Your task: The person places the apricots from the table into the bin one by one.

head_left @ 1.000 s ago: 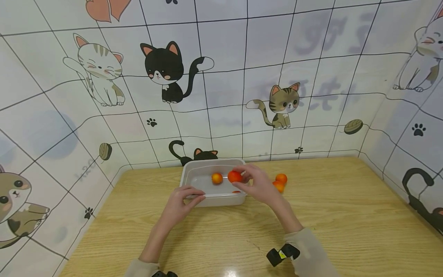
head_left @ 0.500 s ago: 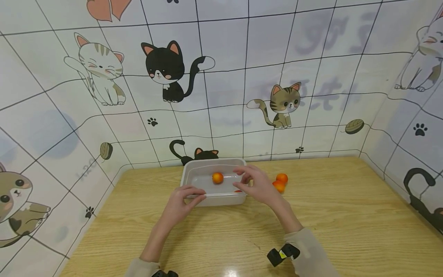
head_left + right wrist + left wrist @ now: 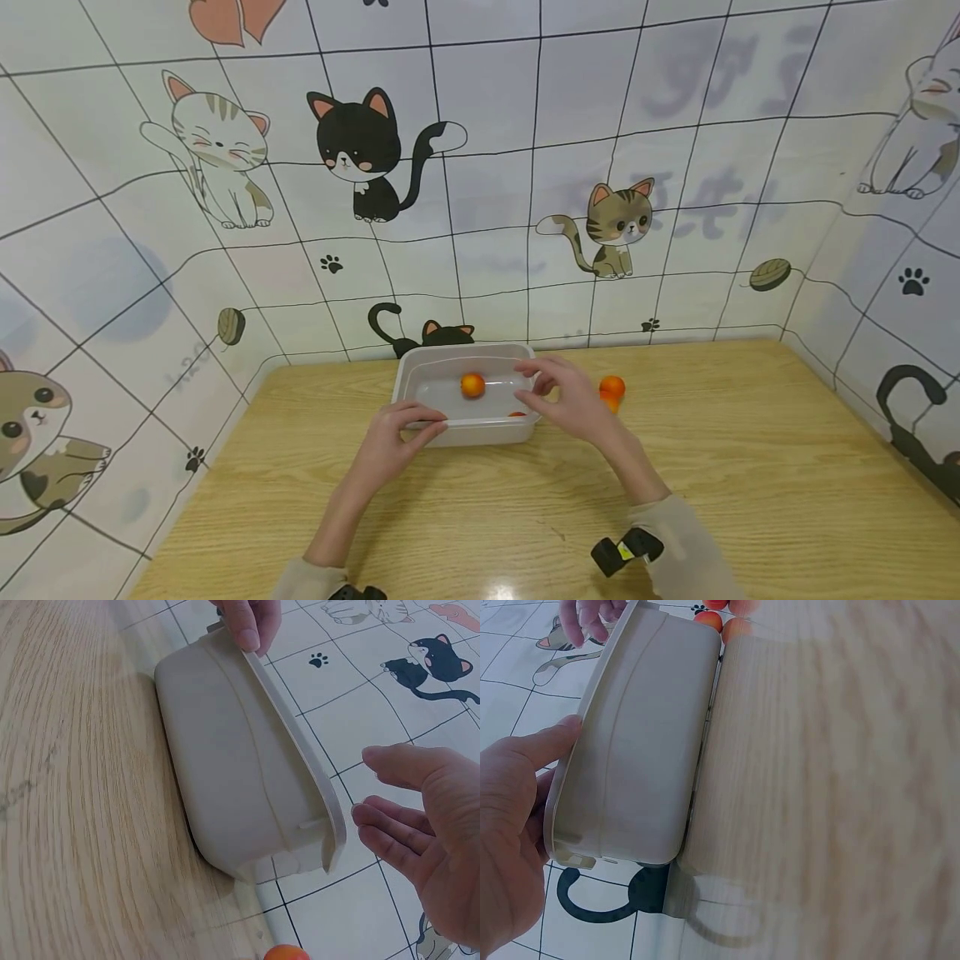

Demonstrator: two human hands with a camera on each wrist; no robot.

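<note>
A pale plastic box (image 3: 465, 435) sits on the table near the back wall. My left hand (image 3: 396, 437) pinches its near rim at the left corner, thumb on the outside in the left wrist view. Over the box's right end hovers my right hand (image 3: 567, 400), its fingers relaxed and parted with nothing between them, as the right wrist view also shows. Inside the box lies a small round orange fruit (image 3: 472, 385). A second, redder fruit (image 3: 517, 414) shows only its top behind the near wall.
Just right of the box, two more orange fruits (image 3: 612, 387) lie together on the wooden table (image 3: 480, 517), one partly hidden by my right hand. A wall covering (image 3: 487, 200) with printed cats and grid lines rises behind and at both sides.
My right hand has let go of a red-orange fruit over the box and then shifted slightly right. The left hand still holds the rim.
</note>
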